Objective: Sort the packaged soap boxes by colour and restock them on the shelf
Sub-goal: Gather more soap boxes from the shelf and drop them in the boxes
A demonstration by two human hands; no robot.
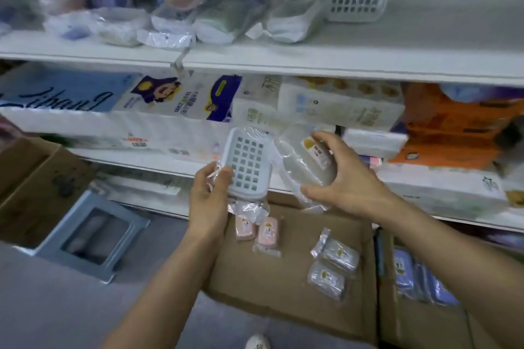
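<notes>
Together both hands (211, 195) (344, 176) hold white soap boxes (246, 163) before the shelf (312, 61)

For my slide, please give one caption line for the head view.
Left hand and right hand each hold a wrapped white soap box before the shelf.

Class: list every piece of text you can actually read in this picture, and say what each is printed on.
Upside-down cursive, roughly "Enjoy": blue pack.
Print on the tissue packs: too blurred to read.
Sticker on the soap box in the right hand: too small.
Stickers on the pink boxes and grey boxes: too small.
</notes>
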